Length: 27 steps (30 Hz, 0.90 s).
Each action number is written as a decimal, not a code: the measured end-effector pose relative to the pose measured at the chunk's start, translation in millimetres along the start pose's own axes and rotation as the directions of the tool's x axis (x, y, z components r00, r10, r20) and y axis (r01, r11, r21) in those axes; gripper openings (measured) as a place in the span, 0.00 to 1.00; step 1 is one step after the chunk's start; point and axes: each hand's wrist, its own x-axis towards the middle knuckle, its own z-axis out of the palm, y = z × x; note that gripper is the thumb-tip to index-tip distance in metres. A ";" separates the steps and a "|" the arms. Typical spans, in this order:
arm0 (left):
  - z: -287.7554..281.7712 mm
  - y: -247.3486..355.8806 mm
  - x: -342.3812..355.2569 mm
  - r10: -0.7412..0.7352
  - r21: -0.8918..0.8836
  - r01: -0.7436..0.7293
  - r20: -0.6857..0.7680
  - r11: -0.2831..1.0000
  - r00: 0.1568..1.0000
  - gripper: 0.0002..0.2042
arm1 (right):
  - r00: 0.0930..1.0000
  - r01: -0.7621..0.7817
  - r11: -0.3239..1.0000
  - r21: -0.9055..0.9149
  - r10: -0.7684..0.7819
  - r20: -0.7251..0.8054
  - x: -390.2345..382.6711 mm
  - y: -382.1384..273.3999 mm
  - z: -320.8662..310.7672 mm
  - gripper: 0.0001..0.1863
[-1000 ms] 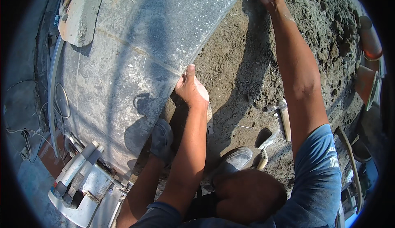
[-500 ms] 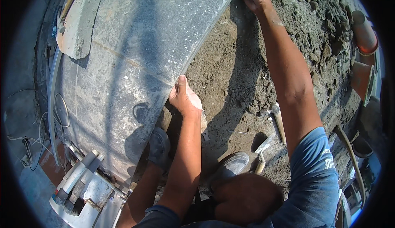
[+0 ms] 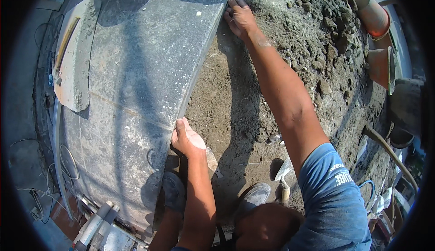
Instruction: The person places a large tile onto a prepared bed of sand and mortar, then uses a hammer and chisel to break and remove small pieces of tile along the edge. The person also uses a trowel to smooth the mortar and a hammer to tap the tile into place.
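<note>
A large grey stone slab [image 3: 140,69] lies flat beside a bed of damp brown mortar [image 3: 253,92]. My left hand [image 3: 186,137] grips the slab's right edge near me, thumb on top. Farther away my right hand [image 3: 239,16] presses on the same edge, fingers spread over stone and mortar. My arm in a blue sleeve [image 3: 335,196] stretches over the mortar. My shoes [image 3: 253,196] stand on the mortar just below the left hand.
A broken stone piece [image 3: 74,56] rests at the slab's left. Clay pots [image 3: 378,33] stand at the upper right past lumps of loose earth [image 3: 326,29]. A trowel [image 3: 283,174] and a curved hose [image 3: 389,151] lie right. Cables [image 3: 59,169] and metal profiles [image 3: 97,226] lie lower left.
The view has shifted so the slab and hands sit lower in the frame. Both hands keep their hold on the slab's edge; the right hand has slid a little along it.
</note>
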 end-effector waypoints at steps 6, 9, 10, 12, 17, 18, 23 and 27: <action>11.9 4.5 -3.8 0.000 -0.030 -0.002 -0.064 1.000 0.998 0.15 | 1.000 -0.012 1.000 0.014 0.013 -0.014 1.8 -4.8 -1.8 0.11; 11.9 6.1 -4.5 0.015 -0.034 -0.017 -0.058 0.999 0.998 0.14 | 0.999 -0.017 1.000 -0.012 0.016 -0.044 2.9 -5.5 3.3 0.10; 11.8 6.6 -4.8 0.014 -0.031 -0.016 -0.063 0.999 0.998 0.14 | 0.998 -0.018 1.000 -0.014 0.018 -0.052 1.9 -5.4 4.8 0.10; 12.1 7.1 -5.5 0.012 -0.025 -0.014 -0.073 1.000 0.997 0.14 | 0.997 -0.021 1.000 -0.018 0.020 -0.070 0.7 -5.4 5.2 0.09; 11.1 3.9 -4.1 0.016 -0.033 -0.018 -0.062 0.999 0.998 0.14 | 0.997 -0.007 1.000 -0.008 0.007 -0.070 1.8 -8.4 3.4 0.08; 7.5 3.1 -3.0 0.019 -0.032 -0.021 -0.058 0.999 0.998 0.14 | 0.997 -0.010 1.000 -0.003 0.009 -0.082 0.7 -8.0 5.5 0.08; 8.1 4.1 -3.9 0.002 -0.013 -0.002 -0.070 1.000 0.998 0.16 | 0.992 -0.021 1.000 0.015 0.022 -0.127 -0.3 -10.8 6.2 0.05; 12.0 6.2 -5.3 0.005 -0.030 -0.008 -0.087 1.000 0.996 0.14 | 0.991 0.024 0.995 -0.099 -0.037 -0.131 -0.1 -12.6 4.0 0.08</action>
